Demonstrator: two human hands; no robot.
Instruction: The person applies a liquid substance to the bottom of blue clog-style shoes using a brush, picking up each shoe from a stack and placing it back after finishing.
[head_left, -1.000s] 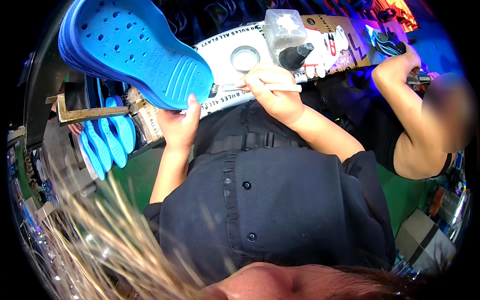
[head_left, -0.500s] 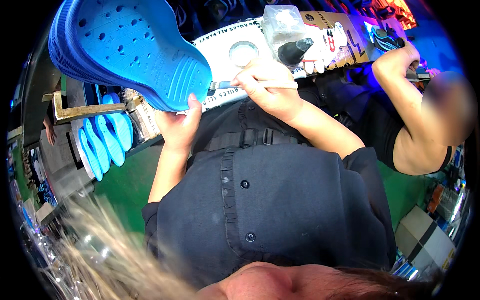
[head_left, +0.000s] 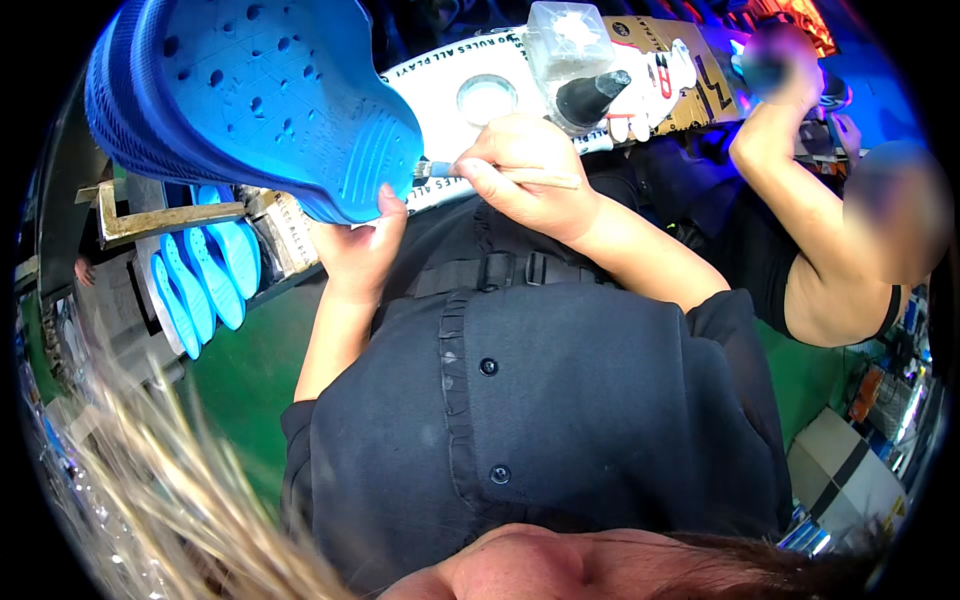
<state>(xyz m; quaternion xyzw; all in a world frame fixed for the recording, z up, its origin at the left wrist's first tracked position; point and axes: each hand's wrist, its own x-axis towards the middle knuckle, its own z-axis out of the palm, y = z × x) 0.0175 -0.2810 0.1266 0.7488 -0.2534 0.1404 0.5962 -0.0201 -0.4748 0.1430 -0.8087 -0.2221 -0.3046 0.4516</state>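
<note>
A large blue foam shoe sole (head_left: 300,110), with round holes and a ribbed end, tilts across the upper left. My left hand (head_left: 362,240) grips its near end from below, the thumb lying on the rim and the other fingers hidden behind it. In my right hand (head_left: 530,180) is a small brush (head_left: 545,178) with a pale handle, pinched between thumb and fingers. The bristles meet the ribbed end's right edge, close to my left thumb.
Beyond my hands, the white printed bench cover (head_left: 455,65) carries a round shallow dish (head_left: 487,98), a clear box (head_left: 568,40), a black nozzle-shaped bottle (head_left: 592,100) and cardboard (head_left: 690,75). Several light-blue soles (head_left: 212,275) stand at left. A co-worker's arm (head_left: 790,180) reaches forward at right.
The blue sole has tipped slightly, showing more of its side. My right hand and the brush have shifted a little left. The co-worker's hand has moved up.
</note>
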